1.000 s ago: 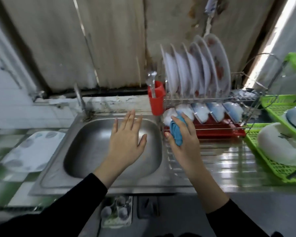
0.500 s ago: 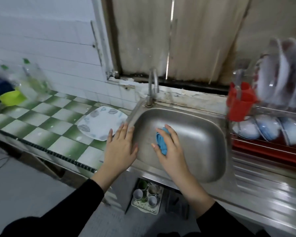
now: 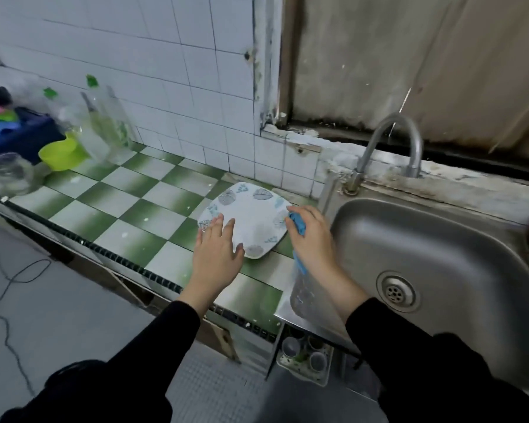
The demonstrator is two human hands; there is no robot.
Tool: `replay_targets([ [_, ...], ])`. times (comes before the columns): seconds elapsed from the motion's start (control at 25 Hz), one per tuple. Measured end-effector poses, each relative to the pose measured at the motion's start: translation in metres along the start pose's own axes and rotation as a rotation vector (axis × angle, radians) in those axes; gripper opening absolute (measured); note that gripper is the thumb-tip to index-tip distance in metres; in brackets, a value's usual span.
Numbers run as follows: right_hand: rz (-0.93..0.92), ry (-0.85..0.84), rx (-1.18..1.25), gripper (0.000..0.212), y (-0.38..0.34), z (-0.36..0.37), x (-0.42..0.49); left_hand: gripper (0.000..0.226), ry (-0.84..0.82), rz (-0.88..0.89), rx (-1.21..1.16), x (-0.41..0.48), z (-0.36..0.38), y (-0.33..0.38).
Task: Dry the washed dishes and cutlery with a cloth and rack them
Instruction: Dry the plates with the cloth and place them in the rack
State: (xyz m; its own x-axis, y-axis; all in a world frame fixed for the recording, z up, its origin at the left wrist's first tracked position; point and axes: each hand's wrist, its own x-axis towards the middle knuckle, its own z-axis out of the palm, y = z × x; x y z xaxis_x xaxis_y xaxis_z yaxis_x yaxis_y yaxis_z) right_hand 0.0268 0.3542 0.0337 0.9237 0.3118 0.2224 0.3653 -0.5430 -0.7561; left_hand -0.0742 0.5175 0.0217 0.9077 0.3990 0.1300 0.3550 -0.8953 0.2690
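Observation:
A square white plate (image 3: 251, 218) with a grey and blue leaf pattern lies flat on the green-and-white checked counter (image 3: 135, 209), just left of the sink. My left hand (image 3: 217, 251) reaches over the plate's near left edge with fingers straight and spread. My right hand (image 3: 312, 239) grips a blue cloth (image 3: 298, 224) at the plate's right edge; a strip of the cloth hangs below my palm. The dish rack is out of view.
The steel sink (image 3: 425, 254) with its curved tap (image 3: 391, 141) lies to the right. At the far left stand clear bottles (image 3: 104, 123), a lime green bowl (image 3: 60, 154), a glass jar (image 3: 9, 175) and a dark box. A tiled wall rises behind.
My view and both hands have swung left, from the dish rack across the sink to the plate on the counter. My right hand has kept hold of the blue cloth throughout.

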Motion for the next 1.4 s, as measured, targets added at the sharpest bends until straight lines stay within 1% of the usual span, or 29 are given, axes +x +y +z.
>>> replay_targets([
  [0.2, -0.014, -0.084, -0.159, 0.031, 0.01, 0.042, 0.075, 0.062, -0.082, -0.05, 0.037, 0.057, 0.03, -0.029],
  [0.28, 0.06, -0.14, -0.209, 0.036, 0.019, 0.056, 0.105, 0.064, -0.125, -0.074, 0.047, 0.08, 0.044, -0.04],
  [0.32, 0.143, -0.181, -0.238, 0.038, 0.025, 0.063, 0.122, 0.064, -0.151, -0.089, 0.047, 0.092, 0.053, -0.048],
  [0.4, 0.312, -0.308, -0.38, 0.042, 0.038, 0.075, 0.153, 0.067, -0.208, -0.119, 0.052, 0.113, 0.072, -0.064],
  [0.48, 0.387, -0.505, -0.595, 0.045, 0.05, 0.09, 0.178, 0.073, -0.268, -0.165, 0.055, 0.132, 0.09, -0.082],
  [0.56, 0.403, -0.677, -0.776, 0.047, 0.063, 0.109, 0.2, 0.087, -0.328, -0.228, 0.054, 0.148, 0.106, -0.099],
  [0.6, 0.393, -0.726, -0.857, 0.047, 0.068, 0.116, 0.208, 0.095, -0.347, -0.255, 0.041, 0.155, 0.111, -0.106],
  [0.68, 0.338, -0.749, -0.937, 0.05, 0.079, 0.127, 0.22, 0.107, -0.357, -0.272, -0.016, 0.163, 0.121, -0.117],
  [0.8, 0.247, -0.718, -0.91, 0.072, 0.089, 0.133, 0.228, 0.111, -0.337, -0.244, -0.035, 0.167, 0.131, -0.123],
  [0.88, 0.214, -0.74, -0.91, 0.078, 0.094, 0.135, 0.234, 0.112, -0.323, -0.264, -0.057, 0.167, 0.135, -0.126],
  [0.92, 0.196, -0.775, -0.931, 0.079, 0.098, 0.137, 0.237, 0.111, -0.309, -0.279, -0.109, 0.166, 0.138, -0.128],
  [1.08, 0.156, -0.894, -0.991, 0.067, 0.104, 0.138, 0.245, 0.11, -0.199, -0.372, -0.376, 0.161, 0.144, -0.13],
  [1.2, 0.165, -0.925, -0.984, 0.067, 0.107, 0.136, 0.246, 0.117, -0.168, -0.443, -0.408, 0.158, 0.147, -0.126],
  [1.28, 0.258, -0.965, -0.847, 0.065, 0.117, 0.136, 0.246, 0.118, -0.18, -0.446, -0.377, 0.156, 0.146, -0.127],
  [1.36, 0.309, -0.941, -0.693, 0.061, 0.12, 0.132, 0.244, 0.119, -0.197, -0.418, -0.349, 0.154, 0.141, -0.128],
  [1.4, 0.328, -0.935, -0.656, 0.061, 0.121, 0.13, 0.245, 0.119, -0.194, -0.403, -0.344, 0.152, 0.138, -0.128],
])
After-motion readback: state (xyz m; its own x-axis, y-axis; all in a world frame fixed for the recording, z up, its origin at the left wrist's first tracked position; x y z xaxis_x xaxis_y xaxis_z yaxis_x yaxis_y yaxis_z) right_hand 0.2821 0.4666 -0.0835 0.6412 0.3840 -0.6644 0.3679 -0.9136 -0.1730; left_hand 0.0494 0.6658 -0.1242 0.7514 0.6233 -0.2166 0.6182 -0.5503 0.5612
